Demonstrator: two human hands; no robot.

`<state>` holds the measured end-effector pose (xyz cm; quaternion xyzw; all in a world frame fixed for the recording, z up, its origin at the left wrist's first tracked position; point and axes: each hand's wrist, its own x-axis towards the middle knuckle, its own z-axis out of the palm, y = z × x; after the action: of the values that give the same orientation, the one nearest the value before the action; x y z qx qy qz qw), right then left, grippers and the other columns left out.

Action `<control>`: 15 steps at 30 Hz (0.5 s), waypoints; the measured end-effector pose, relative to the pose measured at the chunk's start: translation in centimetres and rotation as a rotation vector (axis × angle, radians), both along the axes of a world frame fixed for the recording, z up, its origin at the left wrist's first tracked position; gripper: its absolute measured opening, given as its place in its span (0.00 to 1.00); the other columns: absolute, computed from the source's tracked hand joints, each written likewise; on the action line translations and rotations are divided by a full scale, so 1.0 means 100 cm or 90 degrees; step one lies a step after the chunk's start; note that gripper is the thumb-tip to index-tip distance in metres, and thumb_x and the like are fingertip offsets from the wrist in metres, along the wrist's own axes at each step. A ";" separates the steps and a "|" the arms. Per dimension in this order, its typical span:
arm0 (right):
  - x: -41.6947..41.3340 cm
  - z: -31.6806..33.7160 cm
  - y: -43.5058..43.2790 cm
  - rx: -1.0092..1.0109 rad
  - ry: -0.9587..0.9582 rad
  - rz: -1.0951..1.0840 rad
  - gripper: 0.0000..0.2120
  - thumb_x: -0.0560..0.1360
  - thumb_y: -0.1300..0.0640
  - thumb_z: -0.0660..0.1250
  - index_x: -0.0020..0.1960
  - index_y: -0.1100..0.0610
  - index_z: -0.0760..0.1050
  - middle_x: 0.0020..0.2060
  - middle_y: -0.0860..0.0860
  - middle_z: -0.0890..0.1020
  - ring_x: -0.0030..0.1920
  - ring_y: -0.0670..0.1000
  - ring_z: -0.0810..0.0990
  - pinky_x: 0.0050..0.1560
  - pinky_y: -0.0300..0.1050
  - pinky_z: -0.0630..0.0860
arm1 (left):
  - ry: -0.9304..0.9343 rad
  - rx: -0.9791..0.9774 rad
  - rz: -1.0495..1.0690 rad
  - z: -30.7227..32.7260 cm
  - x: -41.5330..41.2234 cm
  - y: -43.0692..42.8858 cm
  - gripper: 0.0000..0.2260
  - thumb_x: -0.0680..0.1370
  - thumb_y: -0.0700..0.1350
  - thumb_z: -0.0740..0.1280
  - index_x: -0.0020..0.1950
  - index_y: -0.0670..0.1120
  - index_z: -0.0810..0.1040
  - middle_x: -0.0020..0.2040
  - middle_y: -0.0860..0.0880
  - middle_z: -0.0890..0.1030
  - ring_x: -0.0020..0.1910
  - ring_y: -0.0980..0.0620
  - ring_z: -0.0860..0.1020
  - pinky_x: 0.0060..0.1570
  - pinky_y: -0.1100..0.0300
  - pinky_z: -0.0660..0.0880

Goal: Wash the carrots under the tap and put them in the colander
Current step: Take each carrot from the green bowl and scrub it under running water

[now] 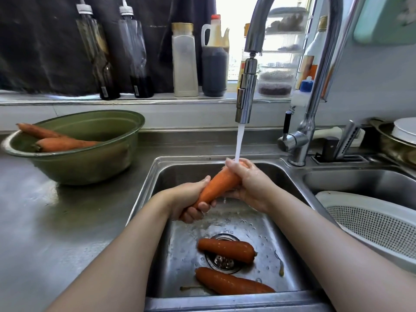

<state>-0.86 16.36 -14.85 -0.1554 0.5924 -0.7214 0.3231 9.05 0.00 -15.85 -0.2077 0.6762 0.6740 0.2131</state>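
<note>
Carrot held under tap stream over sink; left hand curled round lower end, right hand round top. Sink carrots x2 by drain; bowl carrots x2 in bowl. Colander: none seen inside. Est. early stage, all 5 yet to be placed.

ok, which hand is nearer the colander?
Right. The right hand grips the carrot at its far end, left of the colander; the left hand grips its near end, farther left.
</note>
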 end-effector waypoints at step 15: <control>-0.004 0.003 0.004 -0.180 -0.138 0.065 0.16 0.86 0.56 0.58 0.71 0.58 0.71 0.60 0.64 0.79 0.60 0.63 0.82 0.60 0.68 0.79 | 0.060 0.051 0.017 0.001 0.006 -0.011 0.28 0.83 0.67 0.50 0.52 0.45 0.76 0.30 0.51 0.69 0.19 0.58 0.62 0.18 0.68 0.58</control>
<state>-1.29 16.76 -14.59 -0.1509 0.4381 -0.7927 0.3962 9.68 -1.08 -15.72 -0.1763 0.6552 0.7121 0.1804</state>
